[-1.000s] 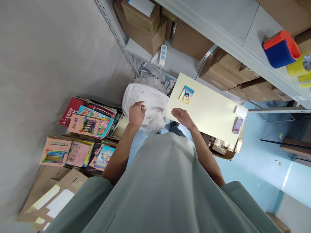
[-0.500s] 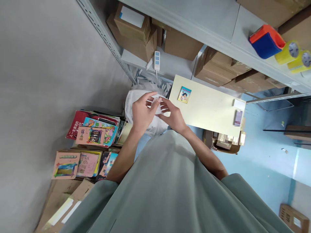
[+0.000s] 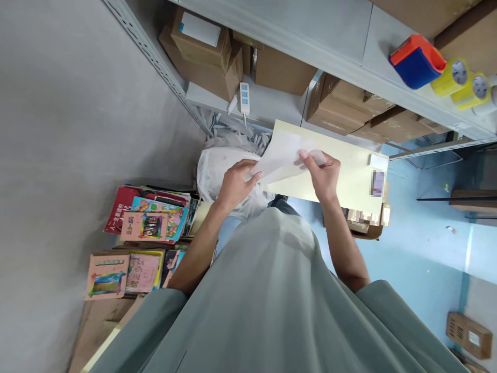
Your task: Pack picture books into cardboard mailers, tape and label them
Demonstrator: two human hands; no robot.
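A thin, whitish, see-through sheet, like a plastic bag [image 3: 284, 151], is stretched between my two hands above the near end of the pale yellow table [image 3: 351, 176]. My left hand [image 3: 237, 184] pinches its lower left end between thumb and fingers. At the other end, my right hand [image 3: 325, 173] grips it with the thumb on top and the fingers curled beneath. The sheet covers the spot where a small colourful booklet lay on the table. Below my left hand bulges a large white plastic sack [image 3: 213, 168].
Stacked books [image 3: 149, 215] stand left by the wall. Behind is a metal shelf [image 3: 303, 39] with cardboard boxes [image 3: 285, 65], a power strip [image 3: 244, 98], a tape dispenser [image 3: 417, 62] and yellow tape rolls [image 3: 452, 77]. An open carton [image 3: 375, 231] sits below the table's right end.
My hands were close together with the thin plastic bunched between them. My right hand has moved right, spreading it out, and the booklet on the table is now covered from sight.
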